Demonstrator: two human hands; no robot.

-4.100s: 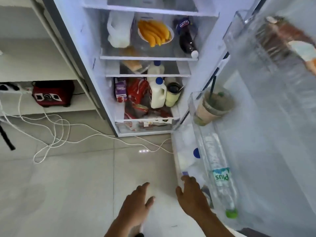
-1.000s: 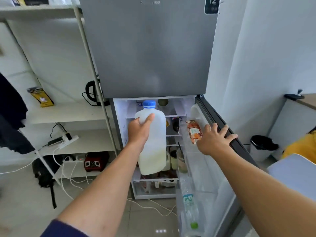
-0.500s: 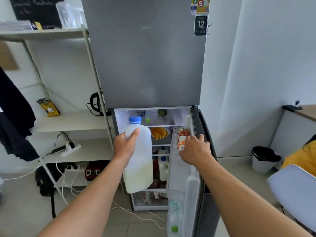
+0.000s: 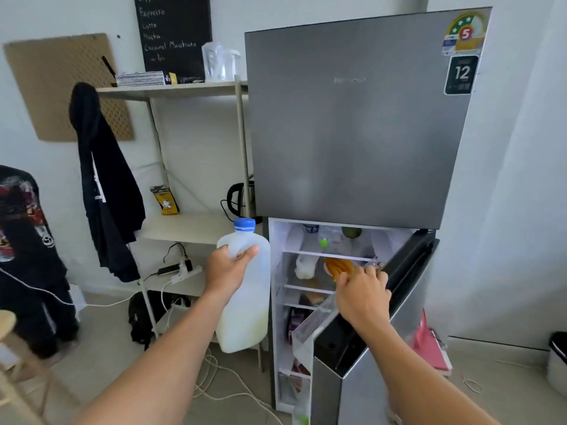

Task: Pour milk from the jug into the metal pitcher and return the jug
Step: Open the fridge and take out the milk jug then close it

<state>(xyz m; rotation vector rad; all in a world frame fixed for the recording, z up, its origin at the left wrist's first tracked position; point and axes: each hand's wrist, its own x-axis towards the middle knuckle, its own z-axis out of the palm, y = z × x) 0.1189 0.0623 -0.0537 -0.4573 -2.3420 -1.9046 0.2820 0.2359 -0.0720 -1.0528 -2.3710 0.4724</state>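
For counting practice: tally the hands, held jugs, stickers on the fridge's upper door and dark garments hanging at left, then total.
Hands: 2, left hand, right hand on lower door
Held jugs: 1, milk jug
Stickers: 2, star sticker, 12 sticker
Dark garments: 2, black hoodie, printed garment
Total: 7

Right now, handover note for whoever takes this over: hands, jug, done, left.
Left hand grips the milk jug near its neck, upright, blue cap on, outside the fridge.
Right hand holds the top edge of the fridge door, which is half open.
Metal pitcher: not in view.
Done: jug out of the fridge.
Left: shut door, pour, return jug.
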